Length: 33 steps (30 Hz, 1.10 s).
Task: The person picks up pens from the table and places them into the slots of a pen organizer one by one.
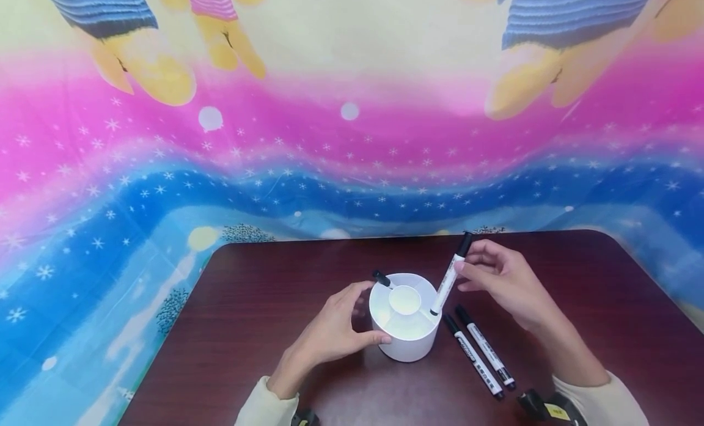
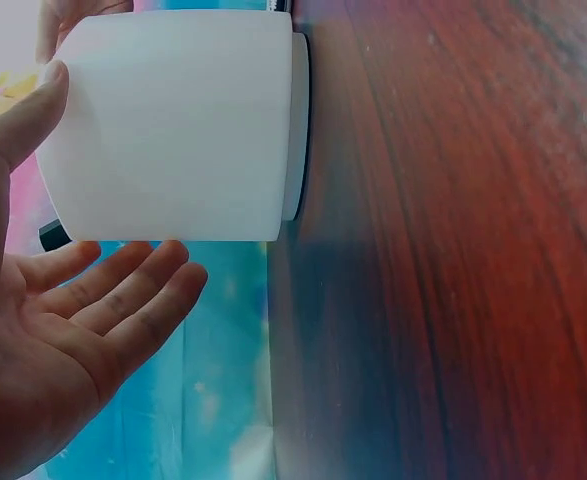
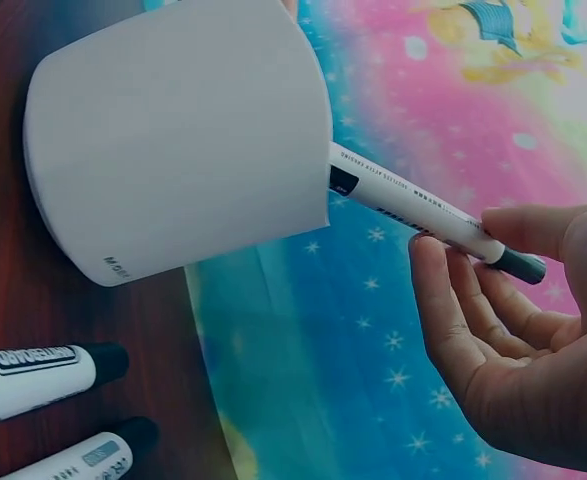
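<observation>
A round white pen holder (image 1: 409, 350) with a central cup and divided compartments stands on the table. My left hand (image 1: 335, 328) holds its left side, thumb at the near rim and fingers along the far-left side. In my right hand (image 1: 508, 279) a white whiteboard marker (image 1: 448, 284) is pinched between thumb and fingers, its black cap up. The marker's lower end is over the holder's right compartment; in the right wrist view that end is hidden behind the holder's wall. Another black-capped marker (image 1: 381, 278) leans in the back-left compartment.
Two more markers, one nearer the holder (image 1: 473, 356) and one to its right (image 1: 487, 348), lie side by side on the dark red wooden table (image 1: 247, 304). Behind the table's far edge hangs a colourful printed cloth (image 1: 308, 145).
</observation>
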Each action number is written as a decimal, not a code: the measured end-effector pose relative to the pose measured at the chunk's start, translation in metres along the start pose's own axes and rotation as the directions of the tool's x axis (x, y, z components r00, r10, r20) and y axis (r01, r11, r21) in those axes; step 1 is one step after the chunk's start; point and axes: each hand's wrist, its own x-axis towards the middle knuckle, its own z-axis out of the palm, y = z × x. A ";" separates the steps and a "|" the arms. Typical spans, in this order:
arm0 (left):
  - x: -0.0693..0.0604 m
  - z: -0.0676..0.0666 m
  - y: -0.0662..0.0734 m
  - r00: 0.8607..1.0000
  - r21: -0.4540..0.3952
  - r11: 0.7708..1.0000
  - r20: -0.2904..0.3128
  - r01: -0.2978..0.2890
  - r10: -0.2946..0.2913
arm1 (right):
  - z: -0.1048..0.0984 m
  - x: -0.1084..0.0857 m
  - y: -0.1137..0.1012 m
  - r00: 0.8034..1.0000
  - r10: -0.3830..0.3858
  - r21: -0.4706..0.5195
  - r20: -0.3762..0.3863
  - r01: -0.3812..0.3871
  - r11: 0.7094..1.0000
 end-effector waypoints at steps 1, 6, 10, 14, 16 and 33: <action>0.000 0.000 0.000 1.000 0.001 1.000 0.000 0.000 0.000 | 0.001 0.000 0.001 1.000 0.002 -0.002 0.004 -0.002 1.000; 0.000 0.000 0.001 1.000 -0.006 1.000 0.008 0.023 -0.023 | 0.007 0.001 0.008 1.000 0.027 -0.048 0.008 -0.027 0.999; -0.001 0.000 0.001 0.999 -0.002 0.999 0.014 0.040 -0.040 | 0.011 0.002 0.014 0.999 0.048 -0.081 0.016 -0.046 0.996; -0.001 -0.001 0.001 0.999 0.005 0.999 0.010 0.034 -0.034 | 0.015 0.004 0.018 0.998 0.064 -0.095 0.023 -0.061 0.994; -0.001 -0.001 0.001 1.000 0.009 1.000 0.008 0.029 -0.029 | 0.017 0.005 0.020 0.998 0.064 -0.100 0.026 -0.061 0.993; 0.000 0.000 0.001 1.000 -0.003 1.000 0.009 0.028 -0.028 | 0.027 0.007 0.026 0.997 0.079 -0.131 0.018 -0.076 0.988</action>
